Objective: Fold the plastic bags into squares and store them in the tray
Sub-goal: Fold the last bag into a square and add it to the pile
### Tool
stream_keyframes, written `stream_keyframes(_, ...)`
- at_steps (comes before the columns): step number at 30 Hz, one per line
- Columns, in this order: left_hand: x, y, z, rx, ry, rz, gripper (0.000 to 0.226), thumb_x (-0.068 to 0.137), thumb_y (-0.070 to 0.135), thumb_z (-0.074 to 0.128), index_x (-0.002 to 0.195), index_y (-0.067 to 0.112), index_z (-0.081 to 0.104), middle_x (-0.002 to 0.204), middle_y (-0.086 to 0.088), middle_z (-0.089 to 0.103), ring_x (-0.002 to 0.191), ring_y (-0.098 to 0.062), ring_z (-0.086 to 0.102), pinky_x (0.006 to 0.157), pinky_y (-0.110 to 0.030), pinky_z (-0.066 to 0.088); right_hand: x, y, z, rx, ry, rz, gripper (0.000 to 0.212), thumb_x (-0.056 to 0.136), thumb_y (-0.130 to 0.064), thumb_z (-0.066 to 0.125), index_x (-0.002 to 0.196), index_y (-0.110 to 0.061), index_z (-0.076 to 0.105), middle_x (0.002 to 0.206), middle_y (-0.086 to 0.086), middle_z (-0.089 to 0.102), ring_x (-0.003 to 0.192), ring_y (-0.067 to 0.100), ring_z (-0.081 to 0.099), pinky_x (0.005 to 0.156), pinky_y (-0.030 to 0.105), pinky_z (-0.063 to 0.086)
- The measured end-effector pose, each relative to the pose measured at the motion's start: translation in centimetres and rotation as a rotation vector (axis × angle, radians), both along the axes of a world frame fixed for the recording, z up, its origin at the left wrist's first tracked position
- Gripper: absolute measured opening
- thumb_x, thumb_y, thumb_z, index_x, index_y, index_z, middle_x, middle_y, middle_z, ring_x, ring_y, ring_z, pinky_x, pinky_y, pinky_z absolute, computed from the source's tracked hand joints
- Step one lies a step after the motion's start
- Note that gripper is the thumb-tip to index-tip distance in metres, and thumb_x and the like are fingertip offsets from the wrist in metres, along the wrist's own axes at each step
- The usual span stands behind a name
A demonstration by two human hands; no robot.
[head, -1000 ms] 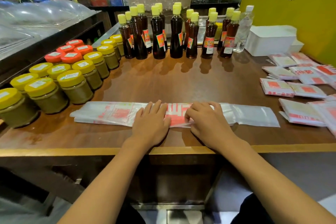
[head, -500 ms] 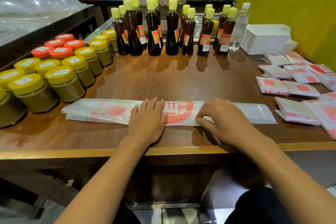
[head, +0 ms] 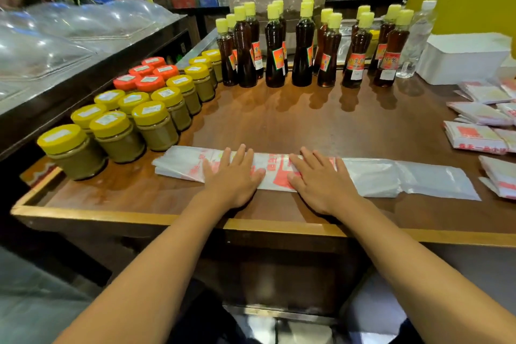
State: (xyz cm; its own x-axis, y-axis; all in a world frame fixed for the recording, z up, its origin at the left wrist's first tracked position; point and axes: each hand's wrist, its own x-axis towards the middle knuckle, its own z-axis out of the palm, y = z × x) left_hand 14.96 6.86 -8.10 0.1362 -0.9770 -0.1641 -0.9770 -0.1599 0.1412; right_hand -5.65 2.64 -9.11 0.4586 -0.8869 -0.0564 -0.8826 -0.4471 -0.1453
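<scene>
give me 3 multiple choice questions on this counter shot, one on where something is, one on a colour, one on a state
1. Where do the folded squares lie?
A. at the counter's right side
B. among the jars
C. on the person's lap

2. What colour are the caps on the dark bottles?
A. red
B. pale yellow
C. black

3. What state is the plastic bag under the hands in?
A. crumpled into a ball
B. already a small square
C. a long flat strip

Answers:
1 A, they sit on the right, near the white tray.
2 B, every bottle cap is pale yellow.
3 C, the left hand and right hand press flat on a long strip.
</scene>
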Motion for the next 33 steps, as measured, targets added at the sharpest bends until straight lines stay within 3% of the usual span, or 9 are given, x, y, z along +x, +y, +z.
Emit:
stream_keyframes(9,9.6,0.5,-0.8,-0.143,-0.064,0.047,0.071,0.104,0.058,0.024,0.162,0.018,0.015,0.169,-0.005,0.008,0.155,-0.026,0.009,0.124,-0.044,0.012,0.3,0.5,-0.1,-0.073,0.019,-0.001,0.057,0.105,-0.053,0.016,0.159,-0.034,0.011,0.169,-0.002,0.002,0.155,0.02,0.001,0.123,0.056,0.006)
stream_keyframes(15,11.6,0.8,-0.6,-0.099,-0.155,0.102,0.065,0.107,0.05,0.022,0.161,0.015,0.014,0.169,-0.005,0.009,0.155,-0.023,0.009,0.125,-0.048,0.009,0.6,0.8,-0.1,-0.088,0.009,0.007,0.06,0.105,-0.051,0.017,0.16,-0.028,0.009,0.169,0.002,0.002,0.155,0.022,0.001,0.124,0.051,0.005)
stream_keyframes(18,8.7,0.8,0.8,-0.151,-0.289,0.0,0.062,0.108,0.046,0.021,0.161,0.018,0.01,0.17,-0.001,0.002,0.156,-0.021,0.004,0.126,-0.048,0.007,0.7,0.9,-0.1,-0.084,0.002,-0.006,0.06,0.106,-0.05,0.016,0.16,-0.028,0.007,0.169,0.001,0.0,0.155,0.022,-0.002,0.124,0.052,0.002)
stream_keyframes(23,-2.8,-1.2,1.2,-0.253,-0.066,-0.319,0.056,0.11,0.039,0.023,0.162,0.026,0.008,0.17,0.004,-0.001,0.156,-0.02,0.0,0.124,-0.044,0.009,0.4,0.9,0.1,-0.07,-0.009,0.005,0.055,0.108,-0.041,0.016,0.161,-0.027,0.009,0.169,0.0,-0.001,0.155,0.02,-0.002,0.124,0.05,0.002)
stream_keyframes(27,-7.0,-2.5,-0.1,-0.233,0.219,-0.272,0.05,0.11,0.034,0.023,0.159,0.021,0.021,0.164,0.0,0.027,0.153,-0.023,0.017,0.121,-0.045,0.015,-0.1,0.6,0.2,-0.08,-0.014,-0.043,0.054,0.108,-0.034,0.016,0.161,-0.021,0.012,0.169,-0.001,0.003,0.155,0.017,0.002,0.124,0.045,0.006)
stream_keyframes(29,-7.0,-2.4,-0.3,-0.253,0.203,-0.249,0.049,0.11,0.033,0.025,0.156,0.015,0.025,0.159,-0.003,0.035,0.149,-0.023,0.024,0.118,-0.042,0.018,-0.1,0.4,0.3,-0.053,-0.03,-0.04,0.055,0.108,-0.035,0.016,0.162,-0.023,0.008,0.169,-0.002,0.002,0.155,0.017,0.002,0.125,0.045,0.006)
stream_keyframes(33,-6.6,-2.5,-0.6,-0.233,0.154,-0.24,0.057,0.109,0.038,0.027,0.159,0.014,0.018,0.164,-0.004,0.028,0.152,-0.023,0.019,0.121,-0.043,0.016,-2.8,-1.0,0.5,0.013,-0.004,-0.009,0.057,0.107,-0.045,0.016,0.161,-0.029,0.005,0.169,-0.003,-0.003,0.155,0.017,-0.003,0.124,0.047,0.002)
